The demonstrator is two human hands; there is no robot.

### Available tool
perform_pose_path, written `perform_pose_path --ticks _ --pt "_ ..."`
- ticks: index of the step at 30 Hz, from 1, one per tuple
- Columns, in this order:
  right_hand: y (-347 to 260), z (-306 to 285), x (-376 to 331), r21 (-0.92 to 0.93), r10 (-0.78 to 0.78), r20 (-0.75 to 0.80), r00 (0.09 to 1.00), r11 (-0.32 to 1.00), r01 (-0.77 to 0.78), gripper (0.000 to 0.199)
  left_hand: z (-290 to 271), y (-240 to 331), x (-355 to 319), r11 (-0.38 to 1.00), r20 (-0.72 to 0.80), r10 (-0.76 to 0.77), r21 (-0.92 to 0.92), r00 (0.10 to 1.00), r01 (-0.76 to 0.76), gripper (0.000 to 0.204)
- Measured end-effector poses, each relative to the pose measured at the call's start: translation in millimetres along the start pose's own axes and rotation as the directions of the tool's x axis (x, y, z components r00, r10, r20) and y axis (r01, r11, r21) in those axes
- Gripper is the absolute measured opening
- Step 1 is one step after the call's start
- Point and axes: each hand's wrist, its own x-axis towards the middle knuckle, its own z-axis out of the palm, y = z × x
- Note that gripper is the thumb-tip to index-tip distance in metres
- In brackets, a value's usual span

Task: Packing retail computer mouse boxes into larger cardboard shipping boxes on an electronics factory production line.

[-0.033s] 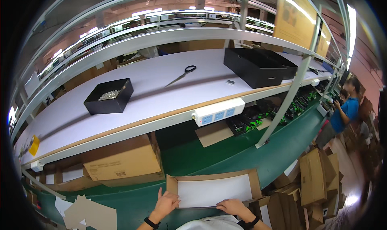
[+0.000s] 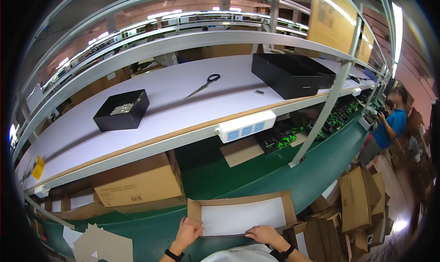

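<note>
The flat cardboard box blank (image 2: pixel 243 214), brown at its flaps with a white sheet face up, lay on the green work surface (image 2: pixel 275 175) just in front of me. My left hand (image 2: pixel 187 231) pressed its near left corner, fingers spread flat; my right hand (image 2: pixel 262 234) rested flat on its near edge, gripping nothing. A closed brown carton (image 2: pixel 137 184) with a small white label sat to the left under the white shelf (image 2: pixel 160 101), which carried scissors (image 2: pixel 204 85) and two black trays. Flattened cartons (image 2: pixel 362 200) were stacked at my right.
</note>
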Motion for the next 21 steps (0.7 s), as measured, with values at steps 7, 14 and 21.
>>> perform_pose_path --ticks 7,14,21 --pt "-4 -12 9 0.007 0.079 0.112 0.991 0.997 -0.080 0.038 22 4 -5 0.927 -0.218 -0.262 -0.329 0.940 0.182 0.014" --pt "-8 -17 17 0.038 0.068 0.106 0.992 0.997 -0.072 0.036 34 20 9 0.891 -0.260 -0.319 -0.410 0.911 0.195 0.016" --pt "-8 -17 4 0.062 -0.017 -0.041 0.999 0.998 0.020 0.040 33 27 11 0.891 -0.210 -0.324 -0.395 0.923 0.223 0.018"
